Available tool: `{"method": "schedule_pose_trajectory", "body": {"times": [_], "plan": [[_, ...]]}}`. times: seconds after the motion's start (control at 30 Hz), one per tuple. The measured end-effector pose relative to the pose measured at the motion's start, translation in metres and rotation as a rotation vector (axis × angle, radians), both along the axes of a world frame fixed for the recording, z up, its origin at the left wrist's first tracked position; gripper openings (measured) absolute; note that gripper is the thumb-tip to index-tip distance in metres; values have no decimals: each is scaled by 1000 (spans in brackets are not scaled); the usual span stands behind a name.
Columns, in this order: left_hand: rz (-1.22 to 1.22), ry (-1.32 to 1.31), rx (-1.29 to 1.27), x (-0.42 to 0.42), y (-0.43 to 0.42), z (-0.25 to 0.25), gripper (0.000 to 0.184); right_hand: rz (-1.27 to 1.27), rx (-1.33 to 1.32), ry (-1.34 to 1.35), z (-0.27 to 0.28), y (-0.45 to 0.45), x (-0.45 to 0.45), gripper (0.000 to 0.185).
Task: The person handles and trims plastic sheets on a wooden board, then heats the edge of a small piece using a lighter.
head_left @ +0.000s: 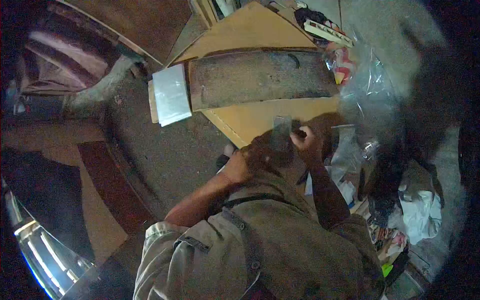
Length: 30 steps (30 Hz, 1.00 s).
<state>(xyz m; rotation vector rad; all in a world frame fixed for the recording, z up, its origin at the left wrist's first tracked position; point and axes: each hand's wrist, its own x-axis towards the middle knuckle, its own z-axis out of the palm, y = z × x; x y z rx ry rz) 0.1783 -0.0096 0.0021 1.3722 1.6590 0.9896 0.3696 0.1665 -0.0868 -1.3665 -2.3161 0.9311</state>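
A small grey, partly see-through rectangular piece (282, 133) is upright between my two hands, in front of my body. My right hand (307, 144) is just right of it, thumb and finger curled towards each other; whether they grip anything is too dark to tell. On the left, my left hand (239, 166) is bent inward near my waist, its fingers lost in shadow. Beyond both hands a worn grey-brown board (265, 76) lies across a yellowish-tan panel (250, 22). Stacked flat sheets in clear plastic (171, 95) rest by the board's left end.
Crumpled clear plastic (367, 80) lies to the right, near a pale slotted strip (327, 32). A white bag (421, 215) and mixed scraps are at the lower right. A dark brown panel (112, 185) stands at the left, and a shiny glass-like object (50, 255) at the lower left.
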Motion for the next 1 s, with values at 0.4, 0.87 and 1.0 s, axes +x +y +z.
{"method": "schedule_pose_trajectory", "body": {"times": [0.4, 0.87, 1.0], "plan": [[-149, 79, -28, -3, -7, -1, 38, 94, 248, 431, -46, 2, -4, 17], [93, -601, -58, -5, 21, -21, 42, 211, -380, 295, 100, -51, -29, 21], [187, -793, 161, 0, 16, -23, 22, -24, -831, 563, 98, -57, -36, 25]]}}
